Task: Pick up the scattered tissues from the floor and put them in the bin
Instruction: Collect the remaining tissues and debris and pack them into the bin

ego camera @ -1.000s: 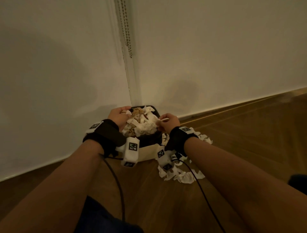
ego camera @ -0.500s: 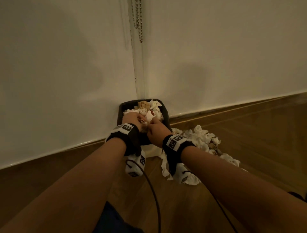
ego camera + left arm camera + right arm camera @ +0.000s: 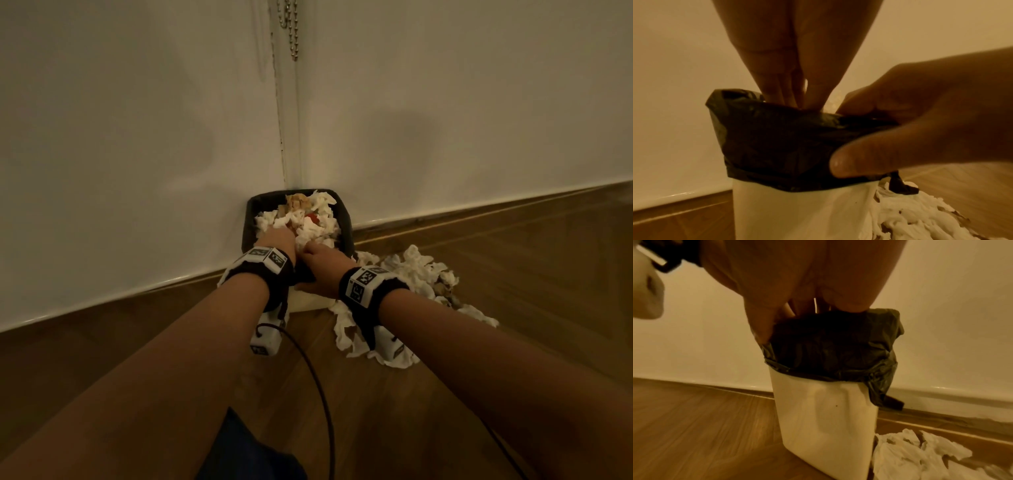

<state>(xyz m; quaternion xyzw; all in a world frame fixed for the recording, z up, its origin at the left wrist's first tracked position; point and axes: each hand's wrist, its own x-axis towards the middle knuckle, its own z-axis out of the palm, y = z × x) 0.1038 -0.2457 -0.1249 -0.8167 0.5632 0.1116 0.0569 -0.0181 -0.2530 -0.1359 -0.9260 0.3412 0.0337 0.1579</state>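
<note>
Down in the corner, the bin (image 3: 346,224) stands against the white wall (image 3: 137,154), one single bin with a pale body (image 3: 826,417) and a black liner (image 3: 777,142) folded over its rim. It is heaped to the brim with crumpled white tissues (image 3: 313,226), with a few brownish scraps and one red bit mixed in at the top; I cannot count the pieces in that heap.

My left hand (image 3: 277,240) reaches down into the bin with its fingers (image 3: 777,91) straight and bunched together, pressing on the tissues inside, gripping nothing that I can see. My right hand (image 3: 322,269) sits at the near rim: its thumb (image 3: 865,157) lies against the outside of the liner and its fingers curl over the edge, so it holds the lined rim between them.

More tissues lie on the wooden floor (image 3: 513,291) just beside the bin on its right, one loose pile (image 3: 421,274) of torn, crinkled white pieces running from the skirting board toward me, partly under my right wrist. Their number I cannot tell; they overlap too much. From the right wrist view several of them (image 3: 920,449) touch the foot of the bin.

Each wrist wears one black band carrying white marker blocks, and one dark cable (image 3: 322,394) loops across the floor between my arms.
</note>
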